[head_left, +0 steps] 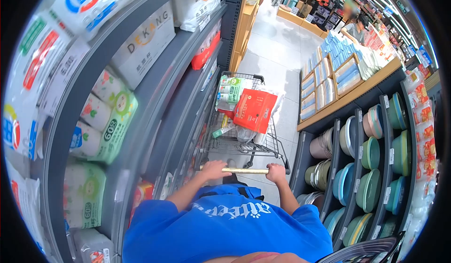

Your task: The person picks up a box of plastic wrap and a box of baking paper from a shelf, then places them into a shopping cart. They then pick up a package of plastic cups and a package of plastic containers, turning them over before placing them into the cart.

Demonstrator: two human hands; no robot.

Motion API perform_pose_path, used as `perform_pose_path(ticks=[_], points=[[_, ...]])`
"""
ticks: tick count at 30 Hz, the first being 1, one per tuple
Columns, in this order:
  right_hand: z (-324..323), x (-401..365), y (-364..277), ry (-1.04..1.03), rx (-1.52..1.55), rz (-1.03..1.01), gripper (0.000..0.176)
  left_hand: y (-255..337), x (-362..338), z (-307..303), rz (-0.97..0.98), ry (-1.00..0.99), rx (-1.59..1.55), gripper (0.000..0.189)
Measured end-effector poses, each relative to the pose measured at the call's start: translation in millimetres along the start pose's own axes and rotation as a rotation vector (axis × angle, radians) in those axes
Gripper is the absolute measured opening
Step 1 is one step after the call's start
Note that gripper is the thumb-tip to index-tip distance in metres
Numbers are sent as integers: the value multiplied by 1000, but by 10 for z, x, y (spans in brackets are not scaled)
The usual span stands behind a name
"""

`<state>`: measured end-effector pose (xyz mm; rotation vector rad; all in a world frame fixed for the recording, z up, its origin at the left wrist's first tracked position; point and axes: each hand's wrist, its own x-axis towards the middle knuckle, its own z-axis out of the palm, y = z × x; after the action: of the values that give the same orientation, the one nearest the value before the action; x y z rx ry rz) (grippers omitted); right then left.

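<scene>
Gripping pale-gold bar handle (pixel 249 171) of black wire cart (pixel 265 151): left hand (pixel 215 170), right hand (pixel 276 172), fingers wrapped closed, spread likely for even leverage.

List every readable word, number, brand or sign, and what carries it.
"DEKANG": white packs, left shelf.
"60": green-and-white packs, left shelf.
Blue shirt: lettering too distorted to read surely.
Too small or blurred: shelf labels, far signs, print on the cart's red pack.
</scene>
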<state>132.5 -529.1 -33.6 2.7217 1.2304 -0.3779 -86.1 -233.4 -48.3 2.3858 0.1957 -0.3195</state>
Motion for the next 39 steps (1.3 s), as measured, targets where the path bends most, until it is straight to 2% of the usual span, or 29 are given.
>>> perform_pose_path(ticks=[3, 5, 8, 10, 14, 16, 20, 23, 26, 27, 30, 34, 37, 39], points=[[23, -79, -141, 36, -42, 84, 21, -52, -99, -72, 7, -26, 90, 55], [-15, -152, -346, 173, -74, 197, 20, -140, -188, 0, 26, 48, 158, 47], [184, -283, -559, 396, -36, 319, 15, -282, -266, 2, -84, -33, 161, 41], [264, -321, -730, 555, -53, 359, 16, -402, -382, 53, -63, 55, 177, 34], [409, -449, -872, 586, 22, 350, 15, -473, -736, 122, -56, 227, 264, 31], [448, -562, -937, 574, 52, 324, 15, -502, -919, 168, -36, 327, 287, 30], [494, -852, -1028, 555, 77, 294, 16, -376, -1153, 360, -117, 367, 276, 28], [525, -1136, -1051, 526, 55, 221, 27, -295, -1324, 520, -173, 428, 291, 25], [524, -1518, -1031, 534, 139, 62, 37, -264, -1459, 744, -297, 439, 338, 21], [521, -1644, -1025, 503, 104, 8, 47, -204, -1529, 765, -320, 475, 354, 14], [608, -1889, -1091, 428, 64, -15, 49, -204, -1673, 872, -342, 516, 431, 9], [653, -2074, -1176, 365, 41, 49, 36, -91, -1869, 1007, -364, 487, 438, 10], [715, -2220, -1097, 369, 22, 23, 29, 110, -1978, 1028, -433, 322, 413, 15], [742, -2256, -1017, 294, 17, 46, 26, 180, -1968, 1068, -465, 251, 399, 15]])
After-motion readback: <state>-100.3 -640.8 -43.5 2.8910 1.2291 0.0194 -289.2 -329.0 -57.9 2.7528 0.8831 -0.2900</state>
